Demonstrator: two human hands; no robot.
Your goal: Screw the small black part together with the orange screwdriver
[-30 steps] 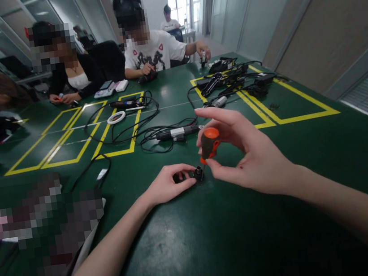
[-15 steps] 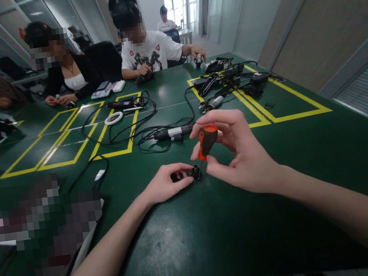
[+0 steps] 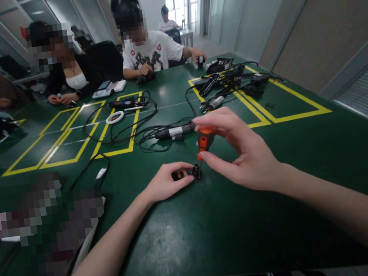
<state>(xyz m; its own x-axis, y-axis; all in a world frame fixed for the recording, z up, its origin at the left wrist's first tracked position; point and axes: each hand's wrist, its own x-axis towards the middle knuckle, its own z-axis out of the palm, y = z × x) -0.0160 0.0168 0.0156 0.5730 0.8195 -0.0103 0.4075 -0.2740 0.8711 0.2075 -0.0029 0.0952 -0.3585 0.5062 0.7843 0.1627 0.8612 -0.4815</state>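
Left hand (image 3: pixel 165 183) had thumb and fingers pinched on the left side of a small black part (image 3: pixel 196 170), which stood on the green table (image 3: pixel 184 242) in front of the wearer. Right hand (image 3: pixel 252 158) gripped a stubby orange-and-grey screwdriver (image 3: pixel 203 143), thumb low on the handle, fingers curled around the top. Shaft pointed down at the part's right side; couldn't tell if the tip was seated. Just beyond the hands: a black-and-silver cylindrical tool (image 3: pixel 174 132) with coiled black cable. White ring (image 3: pixel 115 117) lay farther left, near yellow tape lines (image 3: pixel 114 154). Pile of black gear (image 3: pixel 220 81) sat far right. Across the table, a co-worker in a white printed T-shirt (image 3: pixel 152 54) had a hand on a small dark object (image 3: pixel 200 62).
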